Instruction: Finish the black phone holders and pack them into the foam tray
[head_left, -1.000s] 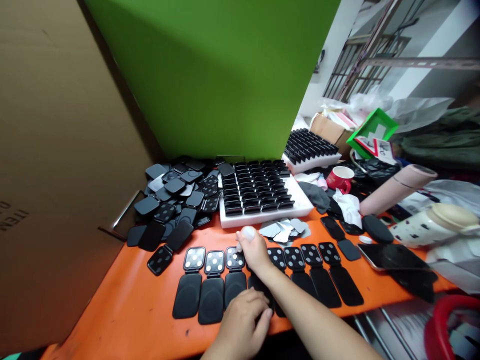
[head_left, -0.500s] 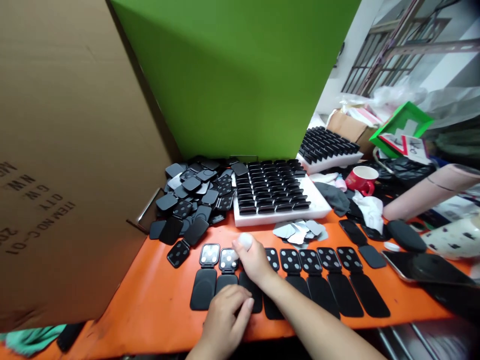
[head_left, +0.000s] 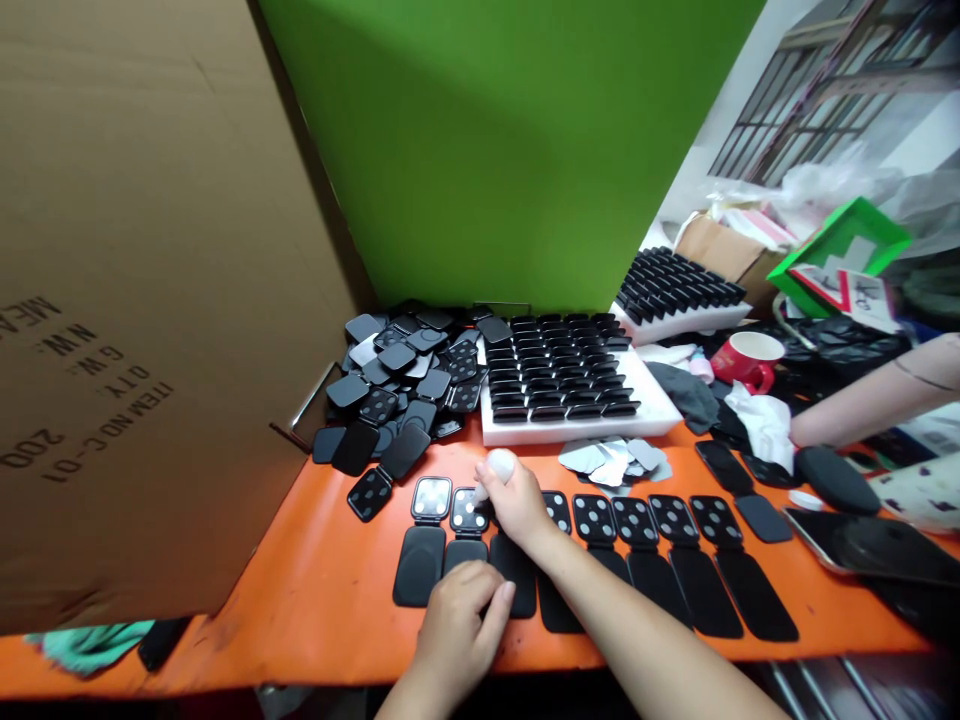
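My right hand [head_left: 516, 505] is closed round a small white bottle [head_left: 500, 465], its tip down at the dotted square of the second black hinged piece [head_left: 469, 510] from the left. My left hand [head_left: 466, 615] rests curled on the lower part of that piece; whether it grips anything is hidden. A row of open black pieces lies on the orange table [head_left: 322, 560], each with a dotted square above and a longer plate below. The leftmost piece [head_left: 432, 498] lies beside my hands. My right forearm covers parts of the middle pieces.
A heap of black pieces [head_left: 397, 355] lies behind, left of a white foam tray [head_left: 525, 432] with upright black pieces. Grey sheets [head_left: 611, 460] lie before the tray. A cardboard box [head_left: 150, 250] stands left; a red mug [head_left: 746, 360] and phone [head_left: 870, 545] are right.
The view has shifted, so most things appear further right. My right hand stays around the white bottle at the second piece, and my left hand stays on its lower part.
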